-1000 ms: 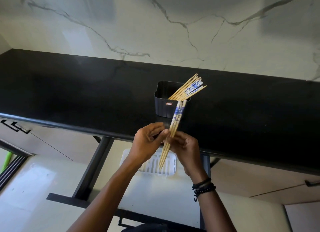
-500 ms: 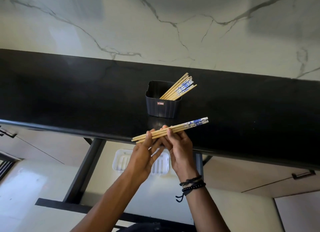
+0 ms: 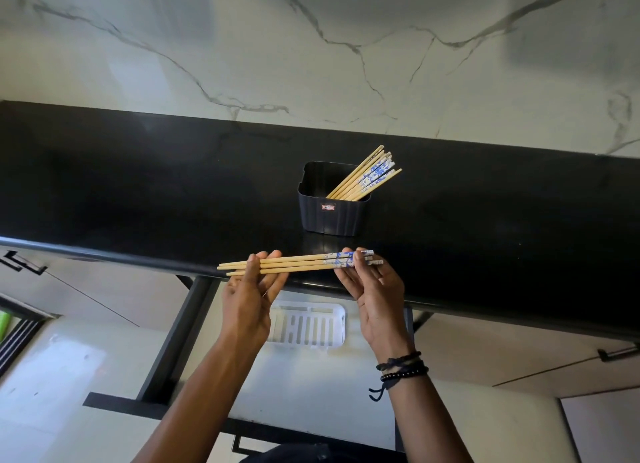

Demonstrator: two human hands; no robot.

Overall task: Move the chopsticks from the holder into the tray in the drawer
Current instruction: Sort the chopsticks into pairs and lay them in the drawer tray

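Note:
A small bundle of wooden chopsticks with blue-patterned ends (image 3: 304, 262) lies level between my two hands, above the counter's front edge. My left hand (image 3: 251, 296) pinches the plain tips and my right hand (image 3: 372, 289) pinches the patterned ends. Behind them a black holder (image 3: 330, 217) stands on the counter with several more chopsticks (image 3: 367, 178) leaning to its right. Below my hands a white slotted tray (image 3: 308, 324) lies in the open drawer (image 3: 311, 386), partly hidden by my left hand.
The black countertop (image 3: 138, 192) runs the full width under a white marbled wall (image 3: 311, 47). Shut cabinet fronts with black handles sit at the left (image 3: 24, 263) and right (image 3: 616, 353) of the open drawer.
The bundle has turned from upright to level. My hands have slid apart from its middle to its two ends, and it sits a little lower over the counter edge.

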